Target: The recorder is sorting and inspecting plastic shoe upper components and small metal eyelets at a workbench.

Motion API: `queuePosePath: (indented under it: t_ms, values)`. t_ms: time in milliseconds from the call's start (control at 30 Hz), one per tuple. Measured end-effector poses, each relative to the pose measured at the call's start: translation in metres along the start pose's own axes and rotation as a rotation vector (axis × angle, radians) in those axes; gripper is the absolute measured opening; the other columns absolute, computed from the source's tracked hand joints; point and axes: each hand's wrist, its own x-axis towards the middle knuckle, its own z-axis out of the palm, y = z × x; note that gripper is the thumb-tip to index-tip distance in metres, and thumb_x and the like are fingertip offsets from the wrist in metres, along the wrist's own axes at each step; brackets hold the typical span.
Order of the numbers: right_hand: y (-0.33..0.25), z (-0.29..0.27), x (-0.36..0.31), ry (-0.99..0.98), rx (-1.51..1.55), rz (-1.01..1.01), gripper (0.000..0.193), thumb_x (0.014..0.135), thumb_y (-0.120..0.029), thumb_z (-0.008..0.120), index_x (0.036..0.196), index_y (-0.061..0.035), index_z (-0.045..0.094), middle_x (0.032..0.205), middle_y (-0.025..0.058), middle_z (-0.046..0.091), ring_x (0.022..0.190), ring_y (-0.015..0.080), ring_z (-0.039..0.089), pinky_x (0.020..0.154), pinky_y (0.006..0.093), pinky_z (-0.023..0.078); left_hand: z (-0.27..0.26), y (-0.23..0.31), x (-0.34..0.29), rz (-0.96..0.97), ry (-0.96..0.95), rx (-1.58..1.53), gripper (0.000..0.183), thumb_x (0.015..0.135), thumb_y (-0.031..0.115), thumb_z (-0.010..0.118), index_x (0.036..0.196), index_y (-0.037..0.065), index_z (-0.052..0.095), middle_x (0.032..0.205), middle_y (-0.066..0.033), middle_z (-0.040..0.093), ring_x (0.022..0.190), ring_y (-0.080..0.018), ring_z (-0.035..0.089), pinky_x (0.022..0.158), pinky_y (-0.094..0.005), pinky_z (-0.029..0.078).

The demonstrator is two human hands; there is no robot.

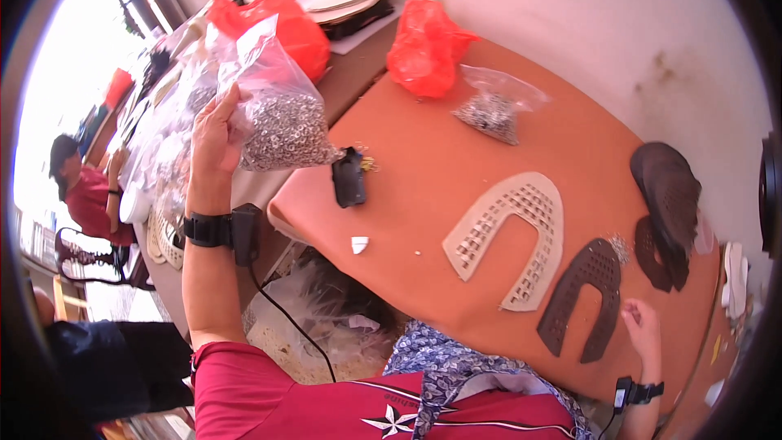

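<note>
My left hand [216, 130], raised at the left over the table edge, grips a see-through plastic bag [285, 132] filled with small silvery metal pieces that look like rings. My right hand [643, 327] is low at the right, fingers loosely apart, nothing visible in them. Beside it lies a dark brown U-shaped shoe-upper piece [582, 293] with punched holes. A small heap of metal bits [619, 249] sits just past that piece. A beige U-shaped piece [521, 232] with rows of holes lies to its left.
On the orange-brown table [391, 220] are a red plastic bag [428, 49], a smaller bag of metal pieces [493, 114], a black holder [349, 178] and stacked dark pieces [668, 195]. More bags crowd the left table. A person [85, 191] sits far left.
</note>
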Motion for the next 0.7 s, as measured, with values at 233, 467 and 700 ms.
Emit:
queuePosePath:
  t_ms: [233, 467, 700]
  values:
    - [-0.039, -0.012, 0.006, 0.019, 0.035, -0.093, 0.021, 0.084, -0.007, 0.062, 0.104, 0.0007, 0.062, 0.093, 0.0114, 0.065, 0.084, 0.0200, 0.064, 0.074, 0.0301, 0.051, 0.159, -0.061, 0.015, -0.134, -0.228, -0.135, 0.018, 0.093, 0.018, 0.061, 0.092, 0.001, 0.065, 0.072, 0.0013, 0.060, 0.055, -0.0056, 0.050, 0.049, -0.0207, 0.037]
    - [-0.015, -0.035, -0.013, 0.058, 0.098, -0.057, 0.020, 0.086, -0.009, 0.062, 0.104, 0.0014, 0.062, 0.094, 0.0111, 0.066, 0.087, 0.0193, 0.065, 0.076, 0.0304, 0.052, 0.318, -0.147, -0.003, -0.271, -0.325, -0.264, 0.017, 0.093, 0.019, 0.061, 0.091, 0.002, 0.065, 0.070, 0.0023, 0.059, 0.054, -0.0044, 0.048, 0.049, -0.0201, 0.036]
    - [-0.004, -0.025, 0.005, 0.052, 0.136, -0.013, 0.022, 0.087, -0.011, 0.061, 0.105, 0.0017, 0.062, 0.094, 0.0113, 0.067, 0.087, 0.0194, 0.065, 0.077, 0.0304, 0.052, 0.366, -0.208, -0.033, -0.380, -0.489, -0.231, 0.015, 0.094, 0.021, 0.061, 0.095, 0.006, 0.063, 0.075, 0.0022, 0.061, 0.050, -0.0029, 0.041, 0.045, -0.0202, 0.031]
